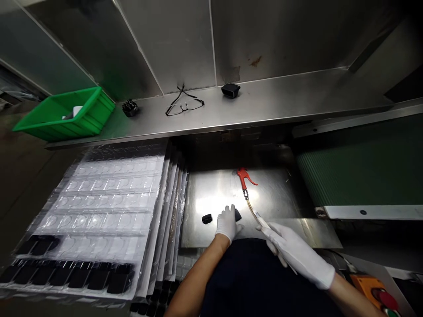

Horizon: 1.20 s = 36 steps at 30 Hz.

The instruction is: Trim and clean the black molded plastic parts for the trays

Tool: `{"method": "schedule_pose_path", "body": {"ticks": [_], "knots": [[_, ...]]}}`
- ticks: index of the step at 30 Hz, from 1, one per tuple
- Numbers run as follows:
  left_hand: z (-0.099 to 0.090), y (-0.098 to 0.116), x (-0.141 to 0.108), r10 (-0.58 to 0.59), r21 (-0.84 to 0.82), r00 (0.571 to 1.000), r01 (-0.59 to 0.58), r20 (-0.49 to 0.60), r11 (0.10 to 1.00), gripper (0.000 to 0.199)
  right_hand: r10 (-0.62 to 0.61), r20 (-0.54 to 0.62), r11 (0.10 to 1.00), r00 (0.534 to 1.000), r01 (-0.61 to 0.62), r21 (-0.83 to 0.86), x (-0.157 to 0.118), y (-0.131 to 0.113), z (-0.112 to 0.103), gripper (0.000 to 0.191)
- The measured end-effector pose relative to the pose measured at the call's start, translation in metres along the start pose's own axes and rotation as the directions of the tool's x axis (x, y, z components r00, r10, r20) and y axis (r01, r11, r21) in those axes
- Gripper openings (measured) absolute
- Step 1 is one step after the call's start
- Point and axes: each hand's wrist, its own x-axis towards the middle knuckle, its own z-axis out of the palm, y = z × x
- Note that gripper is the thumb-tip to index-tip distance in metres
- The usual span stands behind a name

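The left hand [227, 223], in a white cotton glove, sits over a small black plastic part [238, 215] on a stainless steel plate [211, 193]. Its fingers are bent and touch the part, but the view does not settle whether they are gripping it or only resting on it. The right hand [297, 253], also gloved, is closed around a slim pale tube [263, 222], which seems to be the nozzle end of an air line, though the glare makes that hard to be sure of. A thin amber hose [250, 209] runs from near that tube up to a red air blow gun [243, 177], which lies on the plate. A second black part [207, 219] lies on the plate just left of the left hand.

To the left is a stack of clear thermoformed trays [109, 198], with rows of black parts [72, 275] seated in the nearest rows. Beyond the plate, a stainless shelf [280, 97] carries a pair of glasses [184, 103], two black connector-like pieces [130, 108] [230, 90], and a green plastic crate [62, 115] at its left end. A green conveyor belt [360, 163] runs along the right, and an orange control box [361, 286] with a red button [385, 299] sits at the lower right.
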Motion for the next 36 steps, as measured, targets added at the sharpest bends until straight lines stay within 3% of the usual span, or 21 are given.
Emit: {"method": "schedule_pose_path", "body": {"ticks": [5, 8, 10, 15, 17, 20, 22, 29, 36], "knots": [[0.005, 0.012, 0.015, -0.046, -0.148, 0.995, 0.059, 0.091, 0.987, 0.039, -0.005, -0.005, 1.000, 1.000, 0.005, 0.015, -0.001, -0.004, 0.002, 0.054], [-0.010, 0.009, 0.015, -0.051, -0.359, 0.992, 0.090, 0.116, 0.929, 0.033, 0.006, -0.022, 1.000, 1.000, -0.005, 0.017, 0.001, -0.002, 0.000, 0.053], [-0.027, 0.008, 0.006, -0.017, -0.545, 0.991, 0.088, 0.135, 0.833, 0.030, -0.002, -0.032, 1.000, 0.999, 0.003, 0.027, 0.002, -0.002, -0.001, 0.052], [-0.085, 0.012, -0.050, 0.152, -0.918, 0.984, 0.028, 0.096, 0.396, 0.050, -0.057, -0.088, 0.996, 0.995, 0.062, 0.059, 0.003, -0.010, -0.003, 0.054], [-0.106, 0.014, -0.078, 0.185, -0.974, 0.981, 0.014, 0.057, 0.225, 0.053, -0.066, -0.095, 0.995, 0.993, 0.073, 0.064, 0.004, -0.013, -0.002, 0.055], [-0.129, 0.019, -0.111, 0.250, -0.984, 0.967, -0.004, -0.049, -0.177, 0.050, -0.052, -0.079, 0.996, 0.996, 0.057, 0.065, 0.006, -0.013, 0.000, 0.056], [-0.136, 0.023, -0.125, 0.251, -0.950, 0.961, -0.031, -0.113, -0.310, 0.049, -0.048, -0.067, 0.998, 0.997, 0.051, 0.041, 0.008, -0.011, 0.003, 0.056], [-0.140, 0.030, -0.141, 0.188, -0.970, 0.963, -0.160, -0.194, -0.182, 0.081, -0.062, -0.036, 0.998, 0.997, 0.061, -0.031, 0.013, -0.002, 0.009, 0.055], [-0.140, 0.034, -0.142, 0.122, -0.963, 0.978, -0.138, -0.169, -0.230, 0.090, -0.063, -0.008, 0.995, 0.998, 0.062, -0.073, 0.014, 0.000, 0.011, 0.054]]}}
